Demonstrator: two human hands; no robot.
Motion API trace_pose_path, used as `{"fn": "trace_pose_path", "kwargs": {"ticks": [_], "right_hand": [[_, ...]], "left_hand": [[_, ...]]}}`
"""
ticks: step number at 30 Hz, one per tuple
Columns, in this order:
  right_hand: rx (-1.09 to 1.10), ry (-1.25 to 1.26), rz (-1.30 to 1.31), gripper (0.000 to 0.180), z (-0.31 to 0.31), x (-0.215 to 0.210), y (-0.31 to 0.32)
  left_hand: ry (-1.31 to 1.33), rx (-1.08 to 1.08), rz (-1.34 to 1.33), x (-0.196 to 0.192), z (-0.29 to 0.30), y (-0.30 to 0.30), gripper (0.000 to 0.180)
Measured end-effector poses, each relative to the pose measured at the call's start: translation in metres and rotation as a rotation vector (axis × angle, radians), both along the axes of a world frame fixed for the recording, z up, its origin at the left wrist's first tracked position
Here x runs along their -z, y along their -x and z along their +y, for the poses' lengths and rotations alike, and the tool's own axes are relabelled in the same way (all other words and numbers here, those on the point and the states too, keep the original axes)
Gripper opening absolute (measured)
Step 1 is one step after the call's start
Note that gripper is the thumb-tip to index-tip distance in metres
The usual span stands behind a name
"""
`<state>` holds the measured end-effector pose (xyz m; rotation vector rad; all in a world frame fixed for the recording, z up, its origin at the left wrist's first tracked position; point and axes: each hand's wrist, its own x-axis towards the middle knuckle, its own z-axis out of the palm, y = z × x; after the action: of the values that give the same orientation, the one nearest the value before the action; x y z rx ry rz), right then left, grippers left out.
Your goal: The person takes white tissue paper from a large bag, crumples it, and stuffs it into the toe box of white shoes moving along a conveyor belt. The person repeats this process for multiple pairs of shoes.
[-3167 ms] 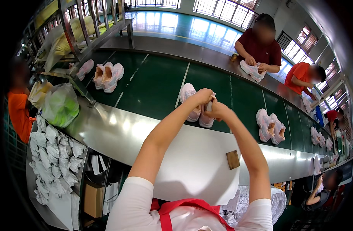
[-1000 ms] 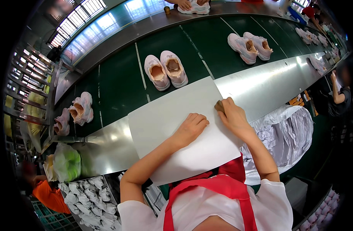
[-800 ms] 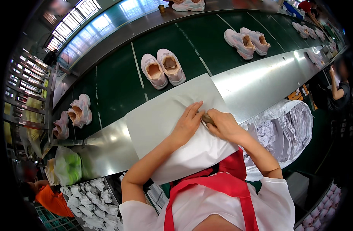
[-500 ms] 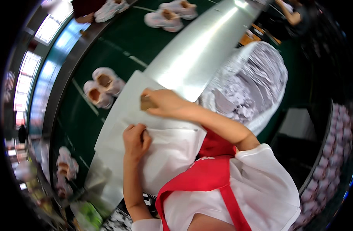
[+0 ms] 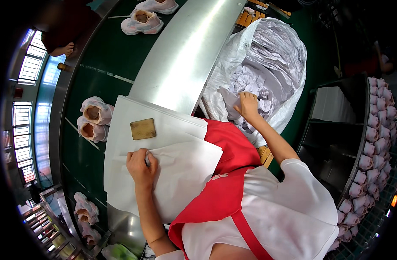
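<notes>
My left hand [image 5: 141, 168] is closed on the edge of a sheet of white paper [image 5: 185, 162], which lies askew on a stack of paper sheets [image 5: 120, 173]. A flat brownish block [image 5: 143, 129] rests on the stack just beyond that hand. To the right, my right hand [image 5: 249, 105] reaches over a big white woven sack [image 5: 299, 56] full of crumpled pale paper [image 5: 252, 80]. Its thumb stands apart from the fingers, and nothing shows gripped in it. The fingertips are at the crumpled paper; whether they touch it is hard to tell.
A metal table [image 5: 177, 56] carries the stack. Beyond it a green conveyor belt [image 5: 99, 56] bears pairs of pale shoes [image 5: 94, 117]. On the right stand a dark shelf [image 5: 333, 134] and a rack of many pale shoes [image 5: 369, 147]. Another person's hand [image 5: 68, 49] is at the far left.
My right hand has let go of the block on the stack and moved right, over the sack. My left hand stays closed on the paper. The whole view has shifted.
</notes>
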<state>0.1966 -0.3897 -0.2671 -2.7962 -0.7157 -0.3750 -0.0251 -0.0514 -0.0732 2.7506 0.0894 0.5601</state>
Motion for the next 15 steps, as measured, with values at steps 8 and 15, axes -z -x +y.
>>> {"fn": "trace_pose_path", "kwargs": {"ticks": [8, 15], "right_hand": [[-0.246, 0.081, 0.509, 0.012, -0.027, 0.025, 0.04], [-0.223, 0.012, 0.273, 0.016, -0.024, 0.0, 0.006]], "left_hand": [[0.048, -0.031, 0.001, -0.001, -0.002, 0.002, 0.005], [0.064, -0.037, -0.001, -0.002, -0.002, 0.005, 0.005]]}}
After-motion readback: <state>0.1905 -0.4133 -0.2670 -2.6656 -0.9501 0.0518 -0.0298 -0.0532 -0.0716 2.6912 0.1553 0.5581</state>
